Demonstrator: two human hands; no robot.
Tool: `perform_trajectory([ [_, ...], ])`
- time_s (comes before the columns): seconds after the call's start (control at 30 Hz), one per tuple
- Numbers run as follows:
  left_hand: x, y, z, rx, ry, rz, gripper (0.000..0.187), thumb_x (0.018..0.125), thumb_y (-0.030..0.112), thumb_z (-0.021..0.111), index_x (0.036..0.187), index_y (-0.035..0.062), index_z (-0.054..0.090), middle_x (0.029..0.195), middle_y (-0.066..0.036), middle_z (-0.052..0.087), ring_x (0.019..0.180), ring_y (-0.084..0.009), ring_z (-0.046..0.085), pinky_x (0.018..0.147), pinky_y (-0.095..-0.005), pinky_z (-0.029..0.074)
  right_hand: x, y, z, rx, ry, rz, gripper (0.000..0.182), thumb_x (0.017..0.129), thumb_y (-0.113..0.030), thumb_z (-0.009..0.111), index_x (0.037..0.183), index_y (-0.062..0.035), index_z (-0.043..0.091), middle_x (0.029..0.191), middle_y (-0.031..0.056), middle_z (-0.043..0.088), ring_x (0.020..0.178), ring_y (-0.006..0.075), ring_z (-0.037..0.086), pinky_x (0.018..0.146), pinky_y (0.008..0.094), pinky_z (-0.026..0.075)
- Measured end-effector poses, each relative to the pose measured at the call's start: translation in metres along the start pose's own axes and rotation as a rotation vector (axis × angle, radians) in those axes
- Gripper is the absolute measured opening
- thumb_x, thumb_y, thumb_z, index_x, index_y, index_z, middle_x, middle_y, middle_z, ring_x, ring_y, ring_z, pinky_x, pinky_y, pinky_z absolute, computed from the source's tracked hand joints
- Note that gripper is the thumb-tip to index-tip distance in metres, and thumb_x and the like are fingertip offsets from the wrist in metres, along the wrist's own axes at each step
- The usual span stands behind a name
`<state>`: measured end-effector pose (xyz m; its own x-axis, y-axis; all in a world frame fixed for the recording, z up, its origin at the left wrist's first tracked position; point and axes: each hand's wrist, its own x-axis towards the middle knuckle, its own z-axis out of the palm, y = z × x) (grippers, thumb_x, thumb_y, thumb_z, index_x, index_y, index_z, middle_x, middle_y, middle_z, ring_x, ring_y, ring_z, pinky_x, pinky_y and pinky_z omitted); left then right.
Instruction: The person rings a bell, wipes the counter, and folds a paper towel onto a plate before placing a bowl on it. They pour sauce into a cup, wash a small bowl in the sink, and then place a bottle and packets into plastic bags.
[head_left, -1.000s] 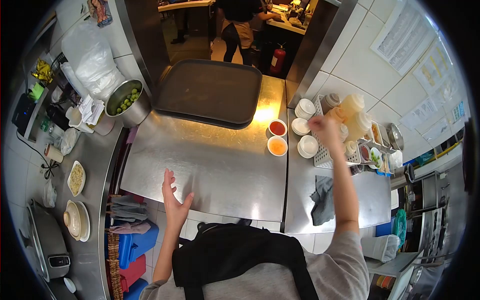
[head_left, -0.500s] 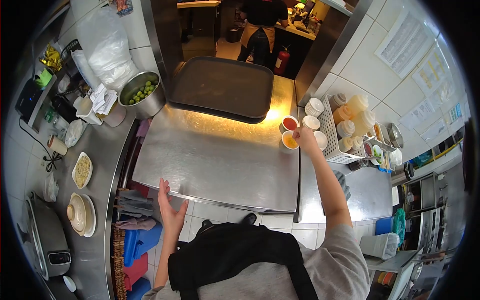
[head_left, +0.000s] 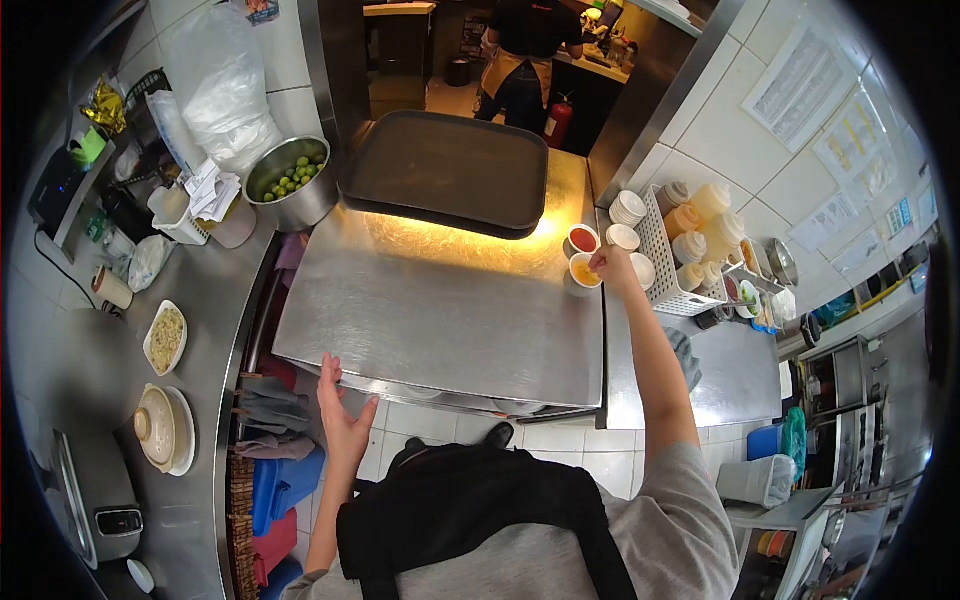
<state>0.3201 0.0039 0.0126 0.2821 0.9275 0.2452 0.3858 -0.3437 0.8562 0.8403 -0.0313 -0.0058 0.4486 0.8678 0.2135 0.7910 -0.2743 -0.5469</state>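
My right hand [head_left: 613, 270] reaches out to the right end of the steel counter [head_left: 450, 310]. Its fingers are closed on the right rim of a small white cup of yellow-orange sauce [head_left: 583, 273]; the fingertips partly cover the cup. Just behind stands a second white cup with red sauce [head_left: 582, 239]. My left hand [head_left: 345, 420] is empty, fingers apart, close to the counter's front edge at the left. A dark serving tray [head_left: 450, 170] lies at the back of the counter.
Stacked white cups [head_left: 628, 210] and a white basket of squeeze bottles [head_left: 690, 260] stand right. On the left are a steel pot of green limes [head_left: 290, 180], a dish of pale food [head_left: 165, 338] and a lidded clay pot [head_left: 160, 430]. A person [head_left: 530, 60] stands beyond the opening.
The view has shifted slightly. My right hand stays at the yellow-orange sauce cup, and my left hand remains spread near the front edge. Beyond the opening, the person has moved a little.
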Motion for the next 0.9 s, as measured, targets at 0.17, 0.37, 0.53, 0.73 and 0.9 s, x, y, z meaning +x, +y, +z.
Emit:
perform_trajectory([
  [0.17, 0.000, -0.007, 0.003, -0.015, 0.007, 0.024, 0.085, 0.065, 0.003, 0.067, 0.137, 0.0061, 0.022, 0.127, -0.016, 0.041, 0.111, -0.0272, 0.043, 0.087, -0.0355, 0.037, -0.002, -0.002, -0.006, 0.077, 0.108, 0.113, 0.007, 0.061, 0.001, 0.062, 0.068, -0.0006, 0.063, 0.062, 0.0106, 0.061, 0.058, 0.0178, 0.061, 0.054, 0.0278, 0.048],
  [0.37, 0.002, -0.008, 0.008, -0.066, -0.047, 0.032, 0.083, 0.065, 0.001, 0.066, 0.136, 0.0058, 0.023, 0.128, -0.015, 0.040, 0.112, -0.0263, 0.042, 0.088, -0.0348, 0.037, -0.036, -0.010, -0.012, -0.029, 0.133, 0.164, 0.024, 0.061, -0.016, 0.074, 0.075, -0.0015, 0.061, 0.067, 0.0089, 0.062, 0.063, 0.0174, 0.060, 0.059, 0.0302, 0.047],
  [0.53, 0.002, -0.025, -0.010, -0.081, 0.030, -0.009, 0.080, 0.068, 0.006, 0.065, 0.137, 0.0062, 0.023, 0.129, -0.016, 0.039, 0.113, -0.0265, 0.041, 0.090, -0.0381, 0.034, -0.144, -0.005, -0.077, -0.237, 0.412, 0.316, 0.020, 0.077, -0.019, 0.060, 0.086, -0.0019, 0.060, 0.081, 0.0149, 0.061, 0.075, 0.0322, 0.058, 0.070, 0.0381, 0.046],
  [0.73, -0.002, -0.034, -0.031, 0.028, 0.027, -0.046, 0.077, 0.068, 0.001, 0.063, 0.136, 0.0083, 0.026, 0.126, -0.014, 0.041, 0.111, -0.0259, 0.042, 0.090, -0.0365, 0.034, -0.212, 0.047, -0.031, -0.647, 0.346, 0.336, 0.033, 0.082, -0.018, 0.052, 0.111, -0.0026, 0.053, 0.122, 0.0190, 0.046, 0.112, 0.0362, 0.043, 0.094, 0.0397, 0.035],
  [0.9, 0.001, -0.028, -0.030, 0.013, 0.056, 0.004, 0.078, 0.066, -0.001, 0.065, 0.134, 0.0039, 0.027, 0.125, -0.014, 0.042, 0.110, -0.0260, 0.043, 0.087, -0.0350, 0.037, -0.160, -0.072, 0.074, -0.407, 0.343, 0.249, 0.041, 0.083, -0.017, 0.050, 0.117, 0.0046, 0.048, 0.128, 0.0226, 0.040, 0.119, 0.0390, 0.036, 0.100, 0.0421, 0.029],
])
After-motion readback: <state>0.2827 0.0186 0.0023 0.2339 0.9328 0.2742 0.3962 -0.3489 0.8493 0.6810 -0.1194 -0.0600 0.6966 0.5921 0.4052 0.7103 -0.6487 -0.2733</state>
